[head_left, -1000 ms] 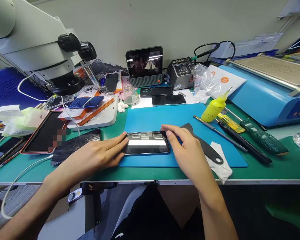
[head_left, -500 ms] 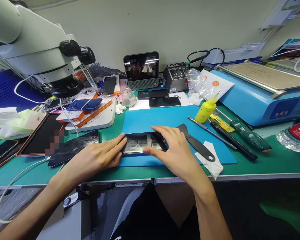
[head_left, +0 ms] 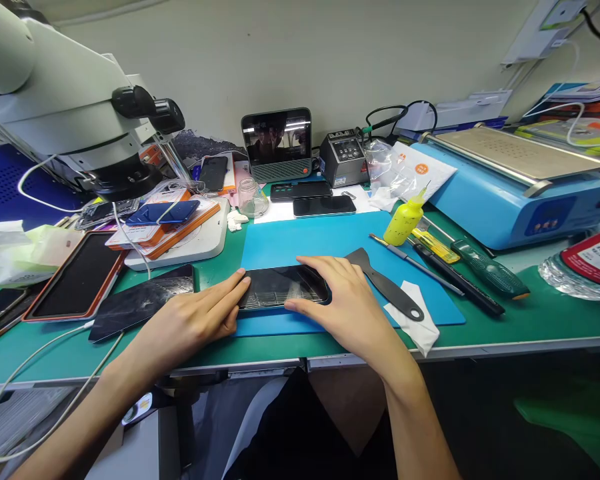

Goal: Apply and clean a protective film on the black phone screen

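A black phone (head_left: 280, 287) lies screen up on the blue mat (head_left: 330, 243) near the bench's front edge. My left hand (head_left: 195, 323) rests flat with its fingertips against the phone's left end. My right hand (head_left: 347, 303) curls round the phone's right end, thumb along the near edge and fingers over the far corner. A black plastic spatula (head_left: 393, 287) lies on the mat just right of my right hand, its handle end on a white wipe (head_left: 417, 323).
A microscope (head_left: 70, 100) overhangs the left, with trays of phones and a cracked dark panel (head_left: 140, 300) beneath. Behind the mat sit two phones (head_left: 323, 205), a small screen (head_left: 277, 143) and a solder station (head_left: 344, 157). A yellow bottle (head_left: 403, 220), screwdrivers (head_left: 480, 270) and a blue machine (head_left: 520, 180) stand right.
My right hand slid from the phone's far right corner to wrap its right end, thumb on the near edge. The view has shifted right. My left hand stays at the left end.
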A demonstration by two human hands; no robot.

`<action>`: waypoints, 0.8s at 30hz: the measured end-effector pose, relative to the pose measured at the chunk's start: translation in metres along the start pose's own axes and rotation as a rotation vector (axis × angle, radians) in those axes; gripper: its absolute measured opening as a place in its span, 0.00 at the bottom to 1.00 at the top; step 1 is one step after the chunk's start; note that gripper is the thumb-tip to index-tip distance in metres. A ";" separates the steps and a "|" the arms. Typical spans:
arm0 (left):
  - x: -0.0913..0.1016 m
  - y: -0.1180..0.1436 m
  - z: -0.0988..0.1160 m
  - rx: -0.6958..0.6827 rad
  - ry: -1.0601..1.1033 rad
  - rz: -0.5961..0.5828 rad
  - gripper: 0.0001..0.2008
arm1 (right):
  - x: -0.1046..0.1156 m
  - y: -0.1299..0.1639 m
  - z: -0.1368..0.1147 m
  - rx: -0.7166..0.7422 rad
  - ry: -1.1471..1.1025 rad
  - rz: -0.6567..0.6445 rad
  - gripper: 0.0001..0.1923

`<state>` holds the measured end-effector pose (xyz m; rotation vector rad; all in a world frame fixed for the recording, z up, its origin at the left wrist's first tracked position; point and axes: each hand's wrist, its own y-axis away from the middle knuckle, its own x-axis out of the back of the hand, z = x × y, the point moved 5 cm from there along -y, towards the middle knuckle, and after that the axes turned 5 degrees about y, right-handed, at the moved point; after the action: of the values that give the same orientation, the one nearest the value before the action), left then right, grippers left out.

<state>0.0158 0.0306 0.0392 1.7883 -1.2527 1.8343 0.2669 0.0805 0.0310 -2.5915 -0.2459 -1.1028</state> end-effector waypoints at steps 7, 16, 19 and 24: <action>0.002 -0.002 0.002 -0.002 0.004 0.025 0.38 | 0.001 -0.001 0.002 -0.027 -0.026 0.005 0.31; -0.001 0.001 -0.003 0.125 0.088 0.076 0.27 | 0.003 -0.001 0.001 -0.067 -0.081 0.006 0.28; -0.003 0.002 -0.007 0.200 0.142 0.078 0.21 | 0.004 -0.002 0.002 -0.086 -0.102 0.011 0.22; -0.002 0.000 -0.018 0.356 0.285 0.046 0.18 | 0.005 -0.005 0.002 -0.128 -0.138 0.026 0.23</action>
<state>0.0043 0.0452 0.0400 1.5868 -0.9121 2.3581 0.2704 0.0862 0.0345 -2.7803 -0.1770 -0.9604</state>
